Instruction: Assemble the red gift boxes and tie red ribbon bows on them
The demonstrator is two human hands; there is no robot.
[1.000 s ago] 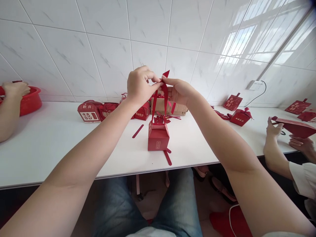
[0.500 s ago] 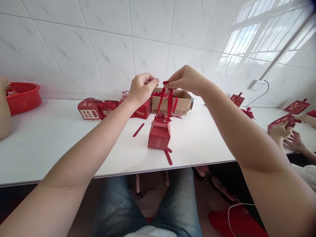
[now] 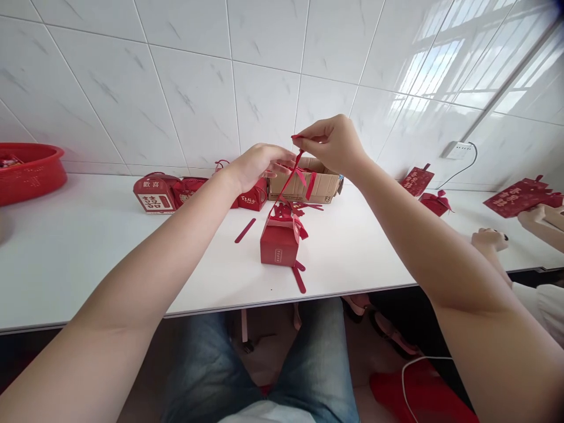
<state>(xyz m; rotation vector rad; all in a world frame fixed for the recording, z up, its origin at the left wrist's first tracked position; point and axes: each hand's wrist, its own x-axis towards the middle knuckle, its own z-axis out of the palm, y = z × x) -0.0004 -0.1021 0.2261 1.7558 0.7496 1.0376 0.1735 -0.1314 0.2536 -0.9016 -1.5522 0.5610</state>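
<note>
A small red gift box (image 3: 278,245) stands on the white table (image 3: 88,247) in front of me. A red ribbon (image 3: 287,185) rises from its top. My right hand (image 3: 331,143) pinches the ribbon's upper end above the box. My left hand (image 3: 258,166) is lower and to the left, its fingers curled around the ribbon. Loose red strips (image 3: 245,231) lie on the table beside and in front of the box.
An open cardboard box (image 3: 326,187) of red pieces sits behind the gift box, with finished red boxes (image 3: 153,194) to its left. A red basin (image 3: 27,171) is far left. Another person's hands (image 3: 488,239) hold red card (image 3: 515,196) at the right.
My right hand has pulled the ribbon end up and right, drawing it to one strand. My left hand has dropped lower. The person at the left has left the view.
</note>
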